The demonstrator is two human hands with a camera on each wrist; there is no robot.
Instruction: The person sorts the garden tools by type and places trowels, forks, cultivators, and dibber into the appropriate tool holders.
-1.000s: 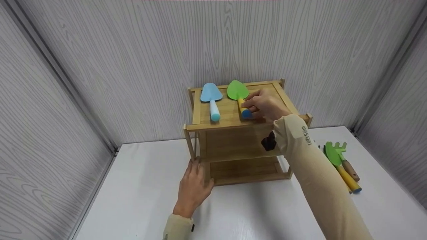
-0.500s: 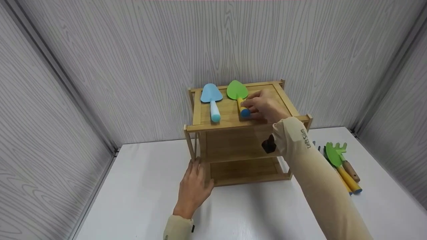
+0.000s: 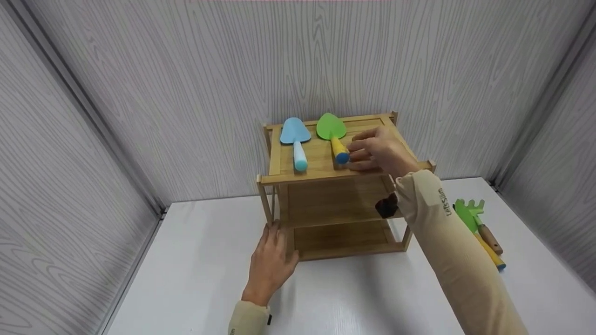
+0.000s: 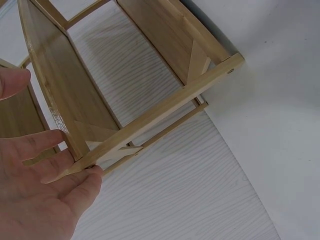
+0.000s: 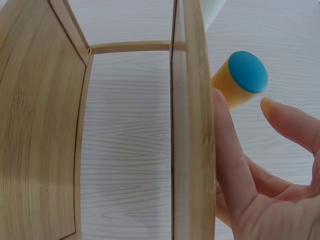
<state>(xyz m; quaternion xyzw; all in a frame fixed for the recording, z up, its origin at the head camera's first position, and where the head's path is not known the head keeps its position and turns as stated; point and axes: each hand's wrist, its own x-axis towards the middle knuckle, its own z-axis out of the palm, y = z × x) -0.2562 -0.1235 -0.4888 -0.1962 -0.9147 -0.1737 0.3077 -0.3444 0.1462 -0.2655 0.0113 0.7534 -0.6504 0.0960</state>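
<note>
Two trowels (image 3: 331, 128) (handles toward the rack's front edge (image 3: 321, 176)) leave bare board (image 3: 314, 151) between.

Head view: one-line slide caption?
Blue trowel and green trowel atop a wooden rack, right hand beside the green one, left hand touching a post.

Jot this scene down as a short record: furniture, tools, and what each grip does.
Furniture: wooden rack, three tiers, on a white table
Top tier: blue trowel; green trowel to its right
Left grip: fingers touching the rack's front left post
Right grip: beside the green trowel's yellow handle, not wrapped round it
Right of rack: green fork with brown handle; yellow-handled green tool, partly behind the sleeve
</note>
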